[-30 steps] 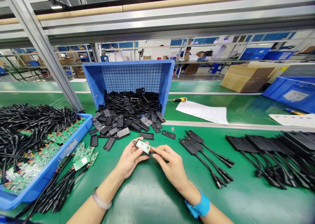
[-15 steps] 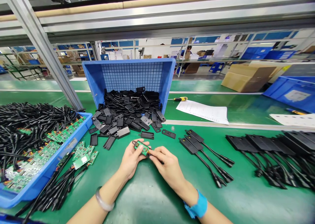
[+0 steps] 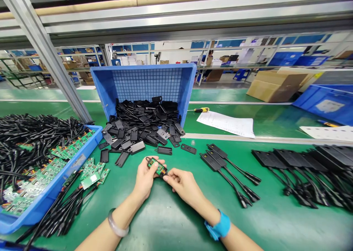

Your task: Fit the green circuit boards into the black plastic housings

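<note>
Two bare hands hold a small green circuit board in a black casing above a green desk.
In the head view, the left hand grasps the casing, thumb over the board; the right hand pinches the casing's wired end. Beyond them, a blue crate lies on its side, black casing parts spilling toward the hands. By the desk's left edge, a blue tray carries wired boards and black cables, with loose circuit boards beside it. Toward the right edge, cabled black units lie in a row.
</note>
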Demonstrator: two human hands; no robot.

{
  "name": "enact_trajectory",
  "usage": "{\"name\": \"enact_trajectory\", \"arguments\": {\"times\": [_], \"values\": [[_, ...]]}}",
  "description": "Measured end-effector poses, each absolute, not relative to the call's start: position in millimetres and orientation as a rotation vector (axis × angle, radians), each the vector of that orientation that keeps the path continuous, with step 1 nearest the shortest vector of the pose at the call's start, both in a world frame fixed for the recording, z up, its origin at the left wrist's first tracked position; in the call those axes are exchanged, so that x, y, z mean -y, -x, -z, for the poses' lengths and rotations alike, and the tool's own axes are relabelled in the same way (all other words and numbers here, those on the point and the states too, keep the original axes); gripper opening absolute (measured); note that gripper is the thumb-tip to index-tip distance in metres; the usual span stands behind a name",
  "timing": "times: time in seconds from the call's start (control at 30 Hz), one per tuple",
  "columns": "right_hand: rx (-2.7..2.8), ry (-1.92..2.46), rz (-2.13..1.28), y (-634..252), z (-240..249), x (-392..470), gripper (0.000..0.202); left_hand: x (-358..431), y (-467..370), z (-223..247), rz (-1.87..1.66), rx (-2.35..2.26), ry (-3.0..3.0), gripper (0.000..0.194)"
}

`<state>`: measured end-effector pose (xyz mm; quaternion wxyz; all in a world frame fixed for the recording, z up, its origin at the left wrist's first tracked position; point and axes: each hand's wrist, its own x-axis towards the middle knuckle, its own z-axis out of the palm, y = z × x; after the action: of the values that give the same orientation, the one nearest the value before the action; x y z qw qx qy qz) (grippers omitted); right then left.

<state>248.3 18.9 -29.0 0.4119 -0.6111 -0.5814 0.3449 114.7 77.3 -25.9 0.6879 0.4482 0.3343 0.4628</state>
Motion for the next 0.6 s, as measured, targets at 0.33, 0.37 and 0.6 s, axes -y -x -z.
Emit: {"name": "enact_trajectory", "arguments": {"times": [0.33, 0.37, 0.6], "values": [[1.366, 1.423, -0.957, -250.7, 31.9, -21.3, 0.030, -75.4, -113.4, 22.2, -0.959, -0.665, -1.015, 0.036], [1.365, 1.429, -0.970, -251.1, 31.6, -21.5, 0.030, -75.4, -112.8, 21.4, -0.952, -0.659, -0.997, 0.036], [1.450, 1.490, -0.897, -254.4, 27.3, -24.3, 0.032, -72.0, -112.5, 19.8, -0.975, -0.690, -1.091, 0.034]]}}
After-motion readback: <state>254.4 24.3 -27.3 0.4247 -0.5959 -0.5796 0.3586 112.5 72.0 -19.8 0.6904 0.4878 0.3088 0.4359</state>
